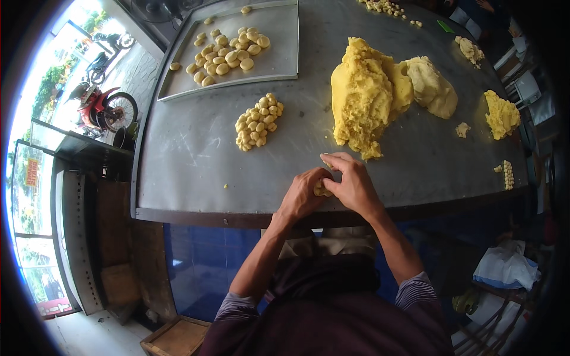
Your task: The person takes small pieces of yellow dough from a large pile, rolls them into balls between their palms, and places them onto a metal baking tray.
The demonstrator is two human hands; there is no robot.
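Close to the table's front edge, my left hand point(301, 193) and my right hand point(355, 184) meet around a small piece of pale dough point(321, 188). The fingers of both hands curl about it and hide most of it. Just beyond my hands rises a big rough mound of yellow dough point(361, 95). A smoother, paler lump of dough point(432, 88) leans against its right side. To the left lies a heap of small dough balls point(259, 121), piled close together on the metal tabletop.
A metal tray point(228, 83) with several rounded, flattened dough pieces point(230, 54) stands at the far left. Along the right side sit a yellow dough chunk point(502, 115) and rows of small balls point(508, 175). Another person's hand point(485, 5) shows at the far right.
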